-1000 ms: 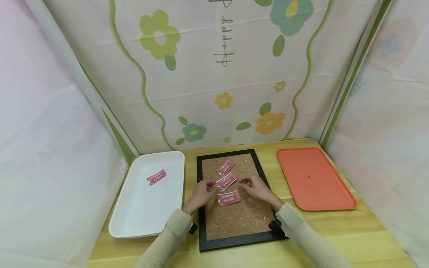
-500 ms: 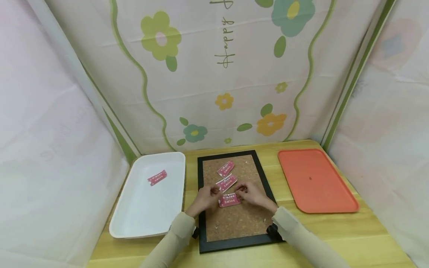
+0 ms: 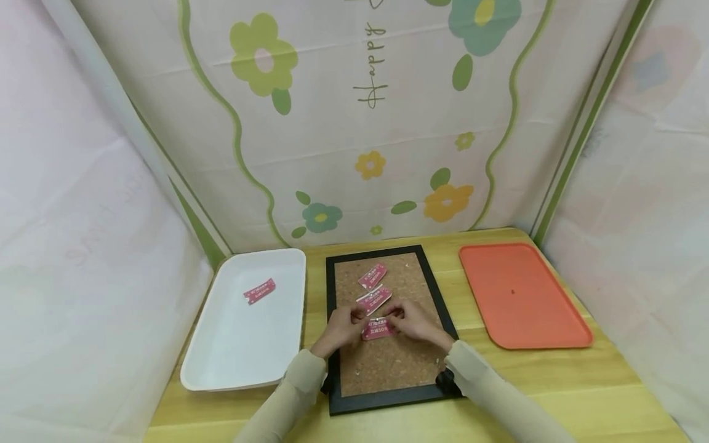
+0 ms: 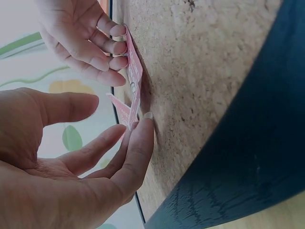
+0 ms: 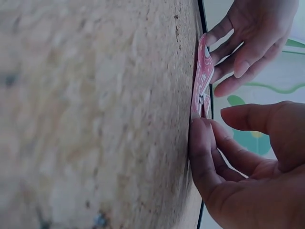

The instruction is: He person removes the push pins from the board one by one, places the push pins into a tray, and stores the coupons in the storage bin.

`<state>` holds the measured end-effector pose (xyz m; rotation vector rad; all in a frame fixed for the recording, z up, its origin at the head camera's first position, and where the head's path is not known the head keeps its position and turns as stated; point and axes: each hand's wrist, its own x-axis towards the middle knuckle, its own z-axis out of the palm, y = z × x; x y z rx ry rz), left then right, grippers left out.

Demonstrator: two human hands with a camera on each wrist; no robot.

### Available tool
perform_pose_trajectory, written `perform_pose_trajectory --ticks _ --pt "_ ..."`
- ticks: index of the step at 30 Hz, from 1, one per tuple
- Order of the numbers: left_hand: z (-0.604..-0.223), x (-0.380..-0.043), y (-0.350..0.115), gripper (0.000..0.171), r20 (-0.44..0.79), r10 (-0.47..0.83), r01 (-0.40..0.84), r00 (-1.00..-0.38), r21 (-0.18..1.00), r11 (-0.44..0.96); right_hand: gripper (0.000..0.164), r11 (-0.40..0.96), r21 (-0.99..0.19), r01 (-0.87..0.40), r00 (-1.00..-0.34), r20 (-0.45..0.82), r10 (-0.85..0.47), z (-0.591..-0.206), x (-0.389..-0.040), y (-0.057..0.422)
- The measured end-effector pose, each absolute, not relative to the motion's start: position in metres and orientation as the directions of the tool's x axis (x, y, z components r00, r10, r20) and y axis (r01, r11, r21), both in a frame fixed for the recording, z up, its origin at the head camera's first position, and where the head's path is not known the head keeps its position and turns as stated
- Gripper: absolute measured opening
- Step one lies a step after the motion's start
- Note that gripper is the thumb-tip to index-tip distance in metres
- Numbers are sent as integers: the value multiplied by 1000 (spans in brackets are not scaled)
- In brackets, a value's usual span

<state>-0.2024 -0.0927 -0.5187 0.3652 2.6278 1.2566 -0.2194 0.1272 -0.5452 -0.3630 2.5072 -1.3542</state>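
Note:
On the cork board (image 3: 396, 369), a pink paper coupon (image 3: 378, 330) lies lowest of three, with a small pin at its upper edge. My left hand (image 3: 342, 326) touches its left end with the fingertips, and its thumb stands apart from the paper in the left wrist view. At the other end the fingertips of my right hand (image 3: 414, 320) touch the coupon; that thumb is also off it in the right wrist view. Seen from the side, the coupon (image 4: 135, 71) bows slightly off the cork. Above it lie a middle coupon (image 3: 374, 299) and a top coupon (image 3: 372, 276), both slanted.
Left of the board stands a white tray (image 3: 238, 344) holding one pink coupon (image 3: 260, 291). A flat red tray (image 3: 526, 301) lies to the right. Several small pins sit in the cork near its corners. A printed curtain (image 3: 332, 123) closes off the back of the wooden table (image 3: 532, 394).
Both hands have come down from beside the middle coupon and moved inward. Their fingertips now touch the two ends of the lowest coupon. The coupons have stayed in place.

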Motion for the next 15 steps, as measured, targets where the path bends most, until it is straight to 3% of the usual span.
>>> perform_pose_trajectory --ticks 6,15 --pt "-521 -204 -93 23 -94 308 122 -947 780 613 17 570 -811 -133 -936 -86 -341 -543 -220 121" --pt "-524 -203 -93 21 -74 313 142 -947 776 614 16 560 -822 -100 -945 -98 -312 -541 -217 114"
